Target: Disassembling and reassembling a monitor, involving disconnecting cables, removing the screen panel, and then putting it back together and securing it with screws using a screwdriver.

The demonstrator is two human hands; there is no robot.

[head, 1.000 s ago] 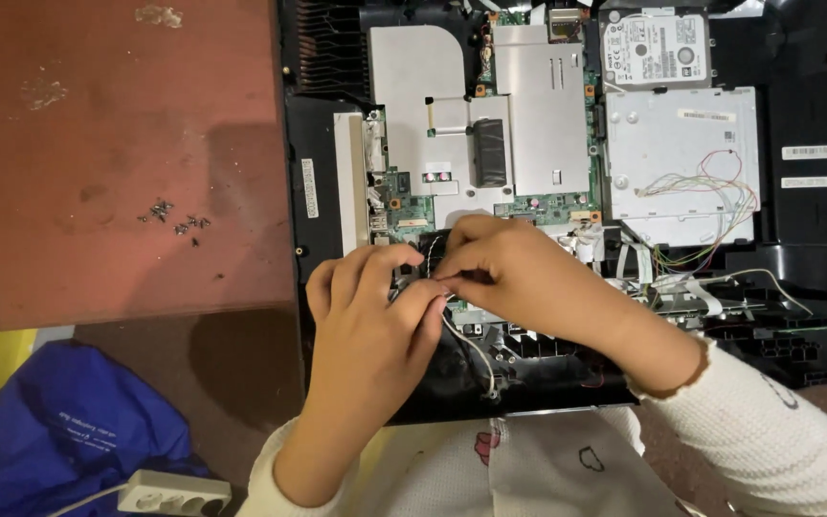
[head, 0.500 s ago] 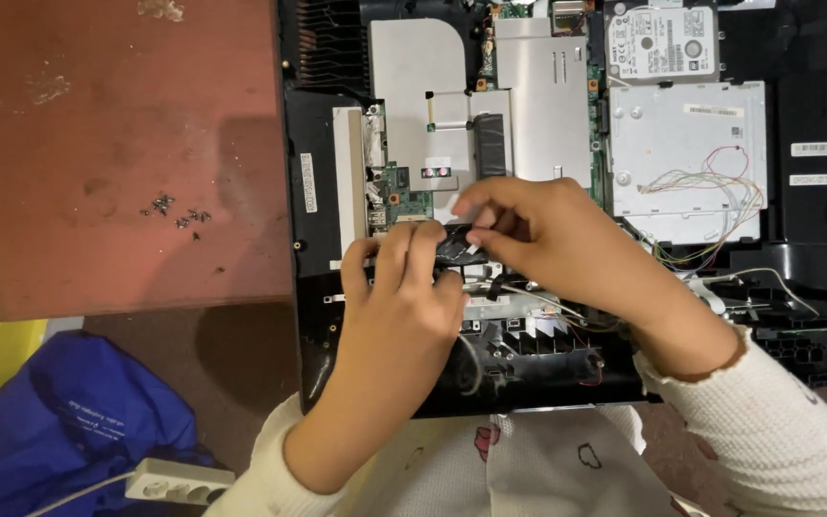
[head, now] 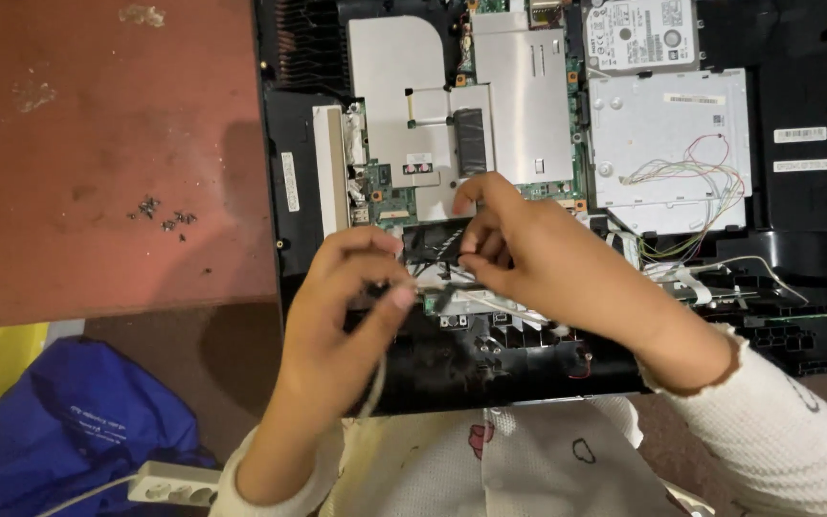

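Your left hand (head: 342,316) sits in the lower middle of the frame. Its thumb and first finger are pinched on a thin grey cable (head: 375,373) that hangs down past your wrist. Where the cable ends is hidden under your hand.

Your right hand (head: 538,258) is just right of it, near the middle. Its fingers hold a small black part (head: 437,241) by its right edge. The two hands almost touch. You cannot see how the black part joins the board, because your fingers cover that spot.

Both hands are over an open computer (head: 796,239) with its back off. It fills the middle and right of the frame. Its top edge is cut off by the frame. At the top right you see a silver drive (head: 648,33), partly cut off. Below it lies a grey metal plate (head: 667,134) with a loop of thin coloured wires (head: 710,177) on it. Big silver shields (head: 519,96) cover the board at the top middle.

On the red table (head: 98,124), at the left, lies a little pile of screws (head: 160,213). They are too small to count.

At the lower left you see a blue bag (head: 69,421) and a white power strip (head: 169,482), both cut off at the bottom.
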